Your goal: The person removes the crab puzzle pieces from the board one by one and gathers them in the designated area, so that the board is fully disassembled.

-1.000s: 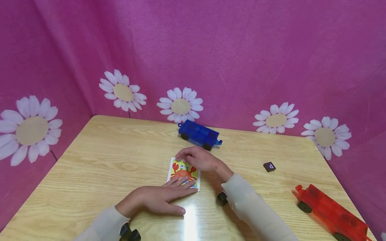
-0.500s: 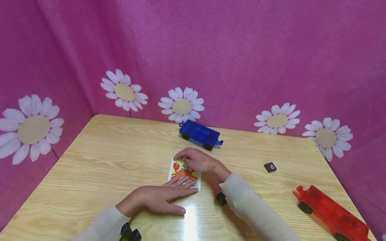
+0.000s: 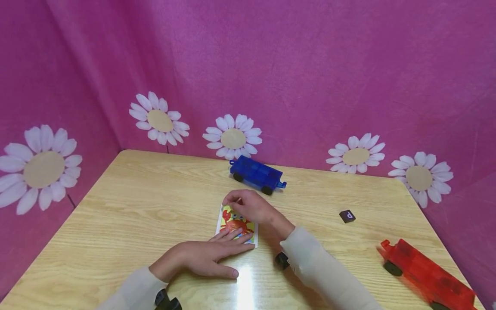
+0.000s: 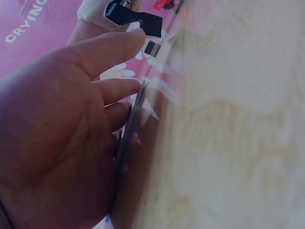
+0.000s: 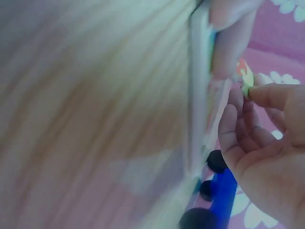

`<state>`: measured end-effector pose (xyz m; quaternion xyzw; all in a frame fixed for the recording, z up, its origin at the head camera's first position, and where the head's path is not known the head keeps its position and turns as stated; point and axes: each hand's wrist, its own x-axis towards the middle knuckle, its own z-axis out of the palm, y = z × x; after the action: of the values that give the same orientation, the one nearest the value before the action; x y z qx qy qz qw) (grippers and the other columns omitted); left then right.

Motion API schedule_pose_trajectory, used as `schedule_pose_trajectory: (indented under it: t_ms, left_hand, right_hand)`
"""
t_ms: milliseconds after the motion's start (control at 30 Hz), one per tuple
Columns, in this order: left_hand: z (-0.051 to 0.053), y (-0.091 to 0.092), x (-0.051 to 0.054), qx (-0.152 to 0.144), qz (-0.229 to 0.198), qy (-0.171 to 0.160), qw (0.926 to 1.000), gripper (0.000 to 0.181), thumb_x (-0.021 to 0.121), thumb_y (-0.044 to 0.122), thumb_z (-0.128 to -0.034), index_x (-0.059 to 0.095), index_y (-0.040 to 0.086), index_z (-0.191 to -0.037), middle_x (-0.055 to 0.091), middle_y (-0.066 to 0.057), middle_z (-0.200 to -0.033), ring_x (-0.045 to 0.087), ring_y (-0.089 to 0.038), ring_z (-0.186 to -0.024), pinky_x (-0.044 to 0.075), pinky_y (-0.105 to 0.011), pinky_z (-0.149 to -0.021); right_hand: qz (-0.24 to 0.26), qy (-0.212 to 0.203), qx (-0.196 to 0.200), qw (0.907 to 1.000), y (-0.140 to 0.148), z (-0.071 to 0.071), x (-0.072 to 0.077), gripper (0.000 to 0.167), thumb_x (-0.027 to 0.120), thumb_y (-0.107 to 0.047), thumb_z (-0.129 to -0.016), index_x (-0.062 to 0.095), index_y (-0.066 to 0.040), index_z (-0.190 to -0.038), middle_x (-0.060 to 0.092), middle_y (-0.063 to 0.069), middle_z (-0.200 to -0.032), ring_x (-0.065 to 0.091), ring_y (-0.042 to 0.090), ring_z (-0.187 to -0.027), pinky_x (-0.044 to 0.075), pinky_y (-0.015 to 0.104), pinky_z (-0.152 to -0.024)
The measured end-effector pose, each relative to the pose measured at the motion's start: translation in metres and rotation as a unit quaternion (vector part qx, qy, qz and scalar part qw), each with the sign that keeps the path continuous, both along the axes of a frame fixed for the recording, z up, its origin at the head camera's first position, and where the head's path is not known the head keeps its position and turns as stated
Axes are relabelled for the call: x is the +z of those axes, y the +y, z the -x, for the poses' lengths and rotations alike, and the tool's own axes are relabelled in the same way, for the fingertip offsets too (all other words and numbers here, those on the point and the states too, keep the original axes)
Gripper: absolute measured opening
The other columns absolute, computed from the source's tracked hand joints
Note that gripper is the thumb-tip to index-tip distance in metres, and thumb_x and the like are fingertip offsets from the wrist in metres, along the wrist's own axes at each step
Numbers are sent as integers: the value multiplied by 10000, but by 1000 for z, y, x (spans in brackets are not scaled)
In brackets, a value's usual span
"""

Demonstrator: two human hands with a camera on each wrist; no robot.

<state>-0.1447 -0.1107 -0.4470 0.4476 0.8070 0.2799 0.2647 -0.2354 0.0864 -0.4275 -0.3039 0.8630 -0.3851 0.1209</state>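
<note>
A small crab picture puzzle (image 3: 237,225) in a white-edged frame lies flat on the table in the head view. My left hand (image 3: 209,257) rests with spread, straight fingers on its near edge, thumb out on the wood. At the far left corner of the puzzle is my right hand (image 3: 251,206), fingers bent. The right wrist view shows its thumb and index finger pinching a small yellow-green and orange puzzle piece (image 5: 246,78). In the head view that piece is mostly hidden. From the left wrist, the frame (image 4: 132,121) appears edge-on beside the left fingers.
Behind the puzzle stands a blue toy wagon (image 3: 256,173) with black wheels. A dark letter cube (image 3: 347,216) lies to the right. Nearer on the right is a red toy wagon (image 3: 428,272). A pink flowered cloth (image 3: 286,77) rises behind the table (image 3: 128,215).
My right hand has shifted slightly left at the puzzle's far edge, and its thumb has come in toward the fingertips. My left hand has stayed put.
</note>
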Motion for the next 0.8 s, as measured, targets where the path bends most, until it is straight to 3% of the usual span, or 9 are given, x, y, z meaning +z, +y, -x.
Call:
schedule_pose_trajectory:
  t_ms: [167, 333, 567, 800]
  left_hand:
    - [1, 1, -1, -8, -12, -35, 10000, 669, 539, 498, -1049, 329, 255, -1635, 150, 11, -1710, -25, -273, -1564, 6, -519, -1240]
    - [1, 3, 0, 15, -31, -169, 9999, 679, 536, 512, -1047, 313, 270, -1640, 126, 25, -1714, -55, -237, -1563, -6, -514, -1240]
    - [0, 1, 0, -52, -114, 75, 9999, 677, 539, 487, -1050, 316, 239, -1640, 127, 3, -1717, -30, -255, -1566, -4, -503, -1242]
    - [0, 0, 0, -11, -67, -47, 10000, 677, 530, 513, -1048, 308, 274, -1641, 113, 37, -1719, -46, -229, -1566, -6, -498, -1243]
  right_hand:
    - [143, 124, -298, 9994, 4, -7, 12, 161, 599, -22, -1017, 744, -83, -1053, 712, -2, -1000, 633, 147, -876, 552, 294, -815]
    - [-41, 281, -461, 9985, 31, -15, 24, 172, 584, -14, -1001, 742, -70, -1041, 709, 7, -980, 625, 150, -867, 550, 318, -787]
    - [-411, 152, -761, 9961, 87, -20, 20, 186, 586, 1, -986, 756, -71, -999, 692, -6, -923, 576, 164, -828, 524, 335, -749]
    - [-850, -154, -813, 9929, 126, -20, 17, 170, 588, -12, -1002, 745, -75, -992, 653, -2, -868, 542, 170, -785, 493, 347, -728]
